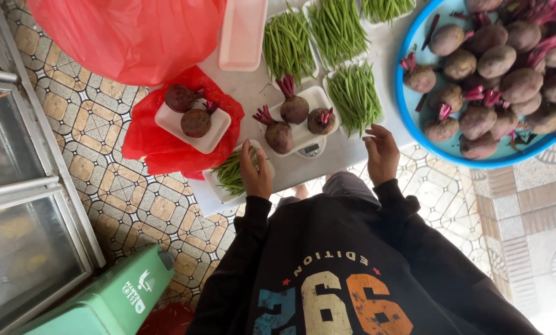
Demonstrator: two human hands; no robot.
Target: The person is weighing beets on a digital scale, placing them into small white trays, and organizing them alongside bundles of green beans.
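The left hand (256, 175) rests open-fingered on a shallow white foam tray of thin green beans (231, 174) at the white table's (253, 93) near edge, light, bendy, best lifted from under its rim, while the right hand (382, 152) hovers open and empty.

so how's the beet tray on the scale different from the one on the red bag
The tray on the scale holds three beets, with pink stalk stubs showing. The tray on the red bag holds two darker, rounder beets and sits away from both hands. Both are white foam trays.
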